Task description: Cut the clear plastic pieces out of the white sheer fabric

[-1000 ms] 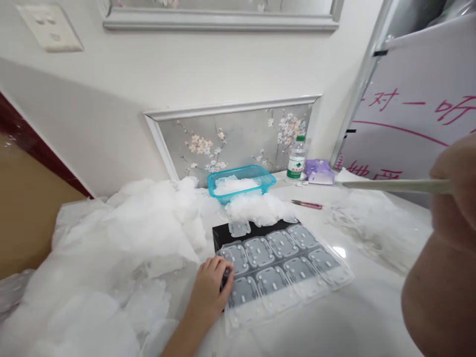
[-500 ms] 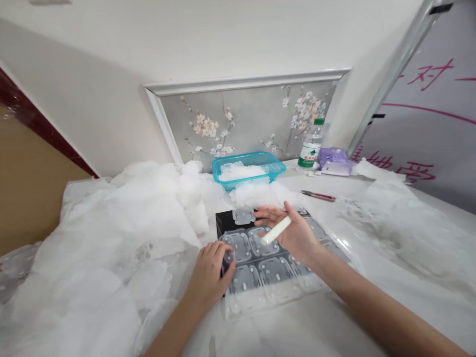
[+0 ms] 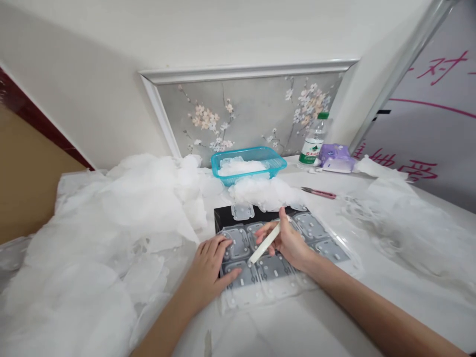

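Note:
In my right hand (image 3: 290, 240) is a white stick-like tool (image 3: 265, 244), gripped between thumb and fingers, its lower end down at the clear plastic sheet (image 3: 245, 295). That sheet carries rows of rounded-square die-cut shapes and lies over a black board (image 3: 223, 216). My left hand (image 3: 210, 263) lies flat on the sheet's left edge, fingers spread, holding nothing. One loose cut piece (image 3: 243, 211) rests at the board's top edge. What the tool's tip touches is too small to make out.
Piles of white translucent sheets (image 3: 92, 248) cover the left side. Behind the board stands a blue basket (image 3: 277, 163) with white pieces in it. A bottle (image 3: 312, 144), a purple wipes pack (image 3: 336, 157) and a red-handled cutter (image 3: 319, 193) are at the back right; crumpled film (image 3: 405, 233) lies right.
My right hand has turned and come down, bringing the tool's lower end left and down to the sheet. My left hand stays at the sheet's left edge, its fingers flatter. The view has shifted slightly.

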### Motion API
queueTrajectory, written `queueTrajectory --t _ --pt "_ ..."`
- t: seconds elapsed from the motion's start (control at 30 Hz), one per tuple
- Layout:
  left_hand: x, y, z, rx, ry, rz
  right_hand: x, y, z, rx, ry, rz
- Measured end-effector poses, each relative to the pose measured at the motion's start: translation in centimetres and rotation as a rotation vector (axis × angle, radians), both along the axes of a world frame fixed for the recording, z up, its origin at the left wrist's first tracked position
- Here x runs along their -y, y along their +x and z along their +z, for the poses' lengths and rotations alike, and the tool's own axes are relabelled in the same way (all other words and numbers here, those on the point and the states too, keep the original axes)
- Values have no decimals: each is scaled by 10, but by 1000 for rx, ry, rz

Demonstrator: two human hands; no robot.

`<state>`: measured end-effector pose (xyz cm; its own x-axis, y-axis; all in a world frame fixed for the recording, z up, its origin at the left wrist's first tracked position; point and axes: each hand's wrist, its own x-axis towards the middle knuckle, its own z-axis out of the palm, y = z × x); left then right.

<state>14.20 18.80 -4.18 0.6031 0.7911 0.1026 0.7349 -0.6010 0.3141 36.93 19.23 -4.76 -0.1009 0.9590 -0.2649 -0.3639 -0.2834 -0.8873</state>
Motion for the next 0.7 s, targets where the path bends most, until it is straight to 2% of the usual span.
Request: queueTrajectory --t 0.17,0.33,0.57,0.7 --pt "1 -2 -2 19 13 8 0 0 1 -45 -24 -57" --pt "1 -2 -1 -6 -16 2 2 -3 0 3 54 -18" --pt "0 -2 -1 3 -12 -10 5 -3 1 -25 52 -7" --pt "-1 -5 0 1 -28 -21 5 -4 -1 57 60 -21"
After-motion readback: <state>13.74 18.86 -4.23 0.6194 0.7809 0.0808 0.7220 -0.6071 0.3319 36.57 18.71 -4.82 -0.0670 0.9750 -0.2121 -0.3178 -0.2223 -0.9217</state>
